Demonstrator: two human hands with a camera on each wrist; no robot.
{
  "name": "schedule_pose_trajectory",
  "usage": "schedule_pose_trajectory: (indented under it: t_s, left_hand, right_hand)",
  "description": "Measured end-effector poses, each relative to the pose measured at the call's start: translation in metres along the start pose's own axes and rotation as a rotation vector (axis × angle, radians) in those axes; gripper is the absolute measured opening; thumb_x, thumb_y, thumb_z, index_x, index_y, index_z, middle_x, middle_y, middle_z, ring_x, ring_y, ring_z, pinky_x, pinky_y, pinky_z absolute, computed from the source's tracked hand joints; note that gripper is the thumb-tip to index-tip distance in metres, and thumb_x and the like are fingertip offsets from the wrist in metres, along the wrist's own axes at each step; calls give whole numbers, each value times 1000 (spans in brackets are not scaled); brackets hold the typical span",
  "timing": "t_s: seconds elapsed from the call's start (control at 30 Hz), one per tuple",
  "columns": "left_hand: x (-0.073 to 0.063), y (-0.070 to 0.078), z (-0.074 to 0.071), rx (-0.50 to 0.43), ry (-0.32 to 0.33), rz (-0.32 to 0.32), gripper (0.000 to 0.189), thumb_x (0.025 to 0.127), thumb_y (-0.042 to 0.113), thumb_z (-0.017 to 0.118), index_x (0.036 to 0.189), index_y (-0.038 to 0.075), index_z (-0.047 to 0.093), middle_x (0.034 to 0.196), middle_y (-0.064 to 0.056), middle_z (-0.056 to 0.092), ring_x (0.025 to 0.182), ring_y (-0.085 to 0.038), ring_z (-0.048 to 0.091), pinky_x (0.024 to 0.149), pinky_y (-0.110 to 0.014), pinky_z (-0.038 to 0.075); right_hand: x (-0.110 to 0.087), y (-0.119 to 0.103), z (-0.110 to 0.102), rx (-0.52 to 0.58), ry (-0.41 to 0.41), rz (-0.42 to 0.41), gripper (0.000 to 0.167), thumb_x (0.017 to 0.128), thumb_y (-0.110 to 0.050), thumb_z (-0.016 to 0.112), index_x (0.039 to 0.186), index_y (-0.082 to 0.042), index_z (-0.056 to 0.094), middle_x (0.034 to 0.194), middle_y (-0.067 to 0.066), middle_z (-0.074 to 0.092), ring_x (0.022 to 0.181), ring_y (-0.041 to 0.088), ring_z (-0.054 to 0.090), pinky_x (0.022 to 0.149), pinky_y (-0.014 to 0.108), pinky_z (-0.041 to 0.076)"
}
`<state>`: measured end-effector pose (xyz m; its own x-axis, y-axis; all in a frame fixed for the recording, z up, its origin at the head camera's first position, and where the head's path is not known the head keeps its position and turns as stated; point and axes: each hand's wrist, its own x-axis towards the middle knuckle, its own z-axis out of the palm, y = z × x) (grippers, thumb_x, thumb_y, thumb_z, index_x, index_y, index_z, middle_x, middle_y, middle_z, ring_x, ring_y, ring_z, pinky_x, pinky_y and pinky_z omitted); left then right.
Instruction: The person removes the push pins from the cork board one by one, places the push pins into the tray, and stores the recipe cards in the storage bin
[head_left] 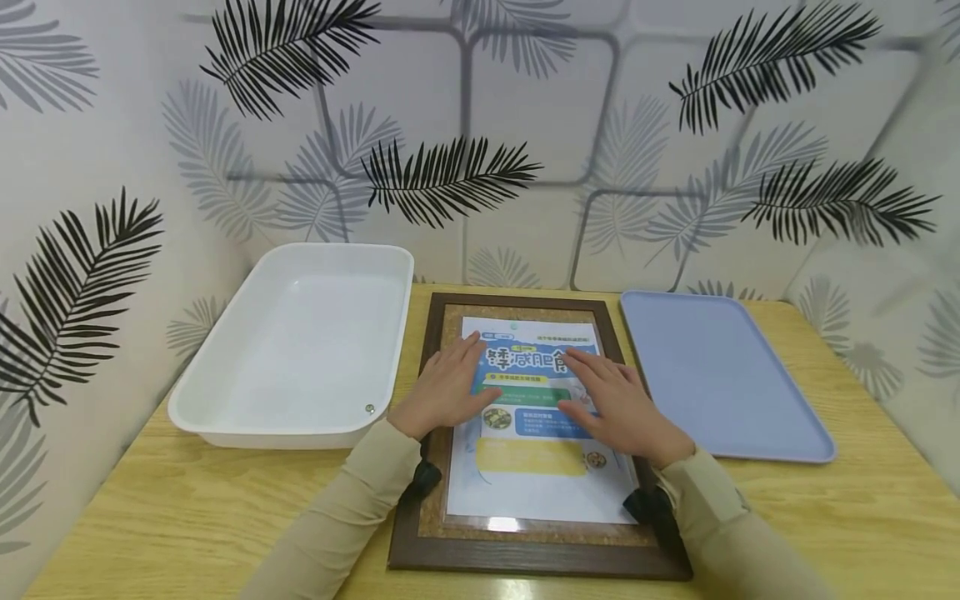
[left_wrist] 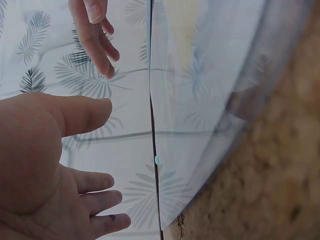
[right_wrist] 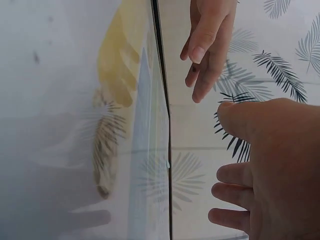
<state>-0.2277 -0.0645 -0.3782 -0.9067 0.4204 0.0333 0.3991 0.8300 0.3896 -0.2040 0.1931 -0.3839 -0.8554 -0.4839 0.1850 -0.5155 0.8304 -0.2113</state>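
A printed poster (head_left: 540, 500) with a glossy surface lies on a cork board (head_left: 431, 517) that has a dark brown frame (head_left: 540, 560). Over the poster's left side is my left hand (head_left: 447, 383), its fingers fairly straight and the thumb pointing inward. My right hand (head_left: 622, 406) is over the right side in a matching pose. Both wrist views show a gap between the fingers and the glossy surface, and neither hand holds anything. In the left wrist view, my left hand (left_wrist: 40, 165) appears beside the blurred cork (left_wrist: 265, 165).
A deep white basin (head_left: 300, 350) stands left of the board on the wooden table (head_left: 180, 517). To the right lies a flat blue-lilac tray (head_left: 723, 375). Behind the table rises a wall (head_left: 525, 108) with a leaf pattern.
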Motion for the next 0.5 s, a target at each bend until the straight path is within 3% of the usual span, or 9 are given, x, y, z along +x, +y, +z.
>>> schedule_pose_trajectory:
  t_s: [0.5]
  left_hand:
    - [13, -2, 6, -55, -21, -6, 70, 95, 37, 57, 150, 4, 30, 159, -12, 23, 146, -34, 22, 115, -56, 21]
  right_hand:
    - [8, 3, 6, -14, -27, 2, 66, 96, -37, 57, 148, -3, 35, 152, 17, 37, 138, 36, 37, 106, 62, 28]
